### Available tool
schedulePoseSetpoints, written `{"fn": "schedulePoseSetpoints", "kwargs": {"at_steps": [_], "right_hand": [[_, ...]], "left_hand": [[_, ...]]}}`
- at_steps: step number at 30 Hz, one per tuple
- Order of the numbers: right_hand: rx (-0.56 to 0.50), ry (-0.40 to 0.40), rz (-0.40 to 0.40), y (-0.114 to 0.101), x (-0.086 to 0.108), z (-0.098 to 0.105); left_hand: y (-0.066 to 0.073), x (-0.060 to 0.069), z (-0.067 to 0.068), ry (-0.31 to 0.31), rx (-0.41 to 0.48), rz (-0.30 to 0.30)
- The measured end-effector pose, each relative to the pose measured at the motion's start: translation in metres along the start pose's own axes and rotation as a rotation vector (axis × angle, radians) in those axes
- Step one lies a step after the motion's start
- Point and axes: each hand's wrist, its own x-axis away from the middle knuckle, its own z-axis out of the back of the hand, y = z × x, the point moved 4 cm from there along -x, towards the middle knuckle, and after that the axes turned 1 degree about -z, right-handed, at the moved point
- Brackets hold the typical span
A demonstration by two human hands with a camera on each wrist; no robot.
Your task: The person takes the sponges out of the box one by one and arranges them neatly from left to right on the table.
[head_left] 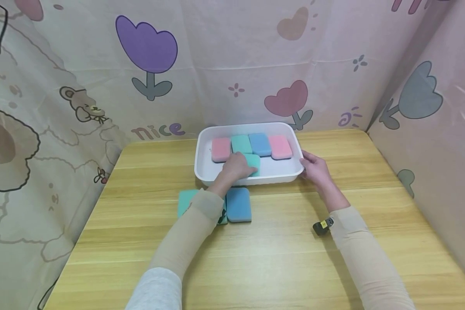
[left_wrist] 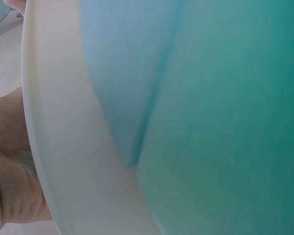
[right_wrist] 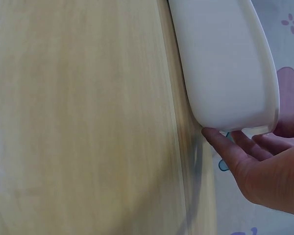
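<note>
In the head view, the left hand [head_left: 235, 167] is inside the white tray [head_left: 282, 168], fingers and thumb around a green block [head_left: 255, 161] near the front wall. That green surface [left_wrist: 225, 117] fills the right of the left wrist view, beside a blue one [left_wrist: 125, 63]. The right hand [head_left: 317, 169] holds the tray's right end; in the right wrist view its thumb and fingers [right_wrist: 267, 169] meet the tray's end [right_wrist: 225, 63]. Behind the left hand, a pink [head_left: 221, 149], a green [head_left: 241, 144], a blue [head_left: 260, 144] and another pink block [head_left: 280, 147] form a row.
On the wooden table [head_left: 279, 258], in front of the tray, lie a blue block [head_left: 238, 205] and green material [head_left: 187, 200] partly covered by the left forearm. A small black and yellow object [head_left: 322, 226] is at the right wrist. Patterned cloth [head_left: 224, 64] hangs behind the table.
</note>
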Motion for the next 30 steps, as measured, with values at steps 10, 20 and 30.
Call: {"fn": "schedulePoseSetpoints", "kwargs": {"at_steps": [10, 20, 30], "right_hand": [[0.002, 0.001, -0.003, 0.001, 0.000, -0.001], [0.019, 0.009, -0.004, 0.000, 0.001, -0.001], [0.029, 0.014, -0.004, 0.001, 0.000, -0.001]], "left_hand": [[-0.001, 0.003, 0.001, -0.035, 0.107, 0.042], [-0.003, 0.004, 0.003, -0.021, 0.108, 0.037], [-0.004, 0.009, 0.010, -0.026, 0.209, 0.030]]}}
